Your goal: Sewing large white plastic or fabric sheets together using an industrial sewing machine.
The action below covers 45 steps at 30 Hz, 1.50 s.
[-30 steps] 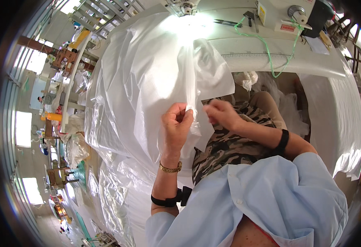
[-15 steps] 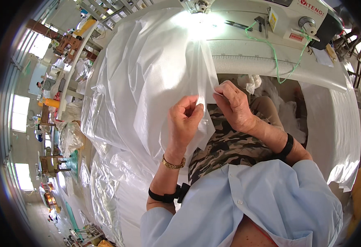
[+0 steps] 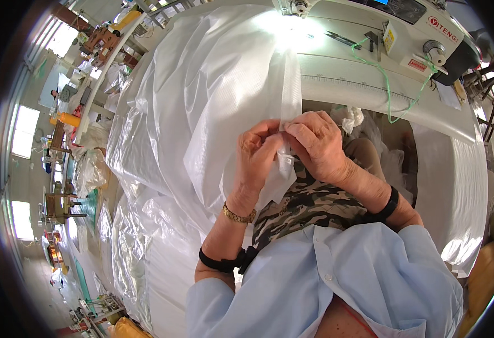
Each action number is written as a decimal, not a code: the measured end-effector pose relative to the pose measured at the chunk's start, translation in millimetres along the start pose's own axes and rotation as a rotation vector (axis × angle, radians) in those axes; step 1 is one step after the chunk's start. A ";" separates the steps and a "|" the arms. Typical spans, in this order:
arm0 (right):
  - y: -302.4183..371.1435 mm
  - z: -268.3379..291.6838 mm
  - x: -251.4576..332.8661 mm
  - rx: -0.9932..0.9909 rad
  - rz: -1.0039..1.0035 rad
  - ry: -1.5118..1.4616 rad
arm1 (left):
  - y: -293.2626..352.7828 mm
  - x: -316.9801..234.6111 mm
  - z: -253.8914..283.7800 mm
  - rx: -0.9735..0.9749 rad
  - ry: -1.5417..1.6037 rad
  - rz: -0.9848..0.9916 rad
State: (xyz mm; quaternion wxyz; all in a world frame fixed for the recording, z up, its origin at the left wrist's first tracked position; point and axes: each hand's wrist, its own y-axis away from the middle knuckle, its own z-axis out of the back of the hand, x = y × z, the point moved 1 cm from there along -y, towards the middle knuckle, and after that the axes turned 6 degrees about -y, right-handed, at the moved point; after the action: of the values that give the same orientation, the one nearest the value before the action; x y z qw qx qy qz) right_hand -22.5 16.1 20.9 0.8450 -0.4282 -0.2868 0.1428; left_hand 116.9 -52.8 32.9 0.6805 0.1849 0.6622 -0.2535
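Note:
A large translucent white plastic sheet (image 3: 213, 107) spreads from the sewing machine's lit needle area (image 3: 298, 17) down the left side and across my lap. My left hand (image 3: 257, 155) pinches the sheet's folded right edge between thumb and fingers. Close against it, my right hand (image 3: 320, 143) is closed on the same edge, its fingertips almost touching the left ones. The strip of folded edge (image 3: 291, 84) runs from my fingers up under the bright lamp. My fingers hide the exact spot they grip.
Tweezers (image 3: 342, 40) lie on the machine bed, right of the needle. Green thread (image 3: 386, 84) hangs in a loop over the bed's ruled front edge. A crumpled white scrap (image 3: 349, 119) is below that edge. A workbench with clutter (image 3: 97, 84) stands at far left.
My right hand has moved left onto the sheet's edge, meeting my left hand. The whole view has shifted slightly, with the machine now further right.

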 end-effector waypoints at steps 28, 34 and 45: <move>53.0 -141.4 -48.4 0.380 -0.261 -0.664 | -21.1 16.1 11.4 0.342 -1.442 -0.511; -15.1 -27.2 -60.0 1.034 -0.099 -0.154 | -0.9 77.7 16.8 -0.168 -0.577 0.086; -39.4 -18.5 -78.2 0.751 0.333 -0.206 | 0.4 60.2 25.6 0.000 0.085 0.482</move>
State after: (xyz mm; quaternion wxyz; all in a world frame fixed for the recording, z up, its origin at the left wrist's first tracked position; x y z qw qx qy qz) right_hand -73.6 -57.2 15.6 0.8746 -0.1147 -0.2245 0.4141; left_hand 137.5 -73.5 -25.6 0.6929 0.3480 0.6270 -0.0756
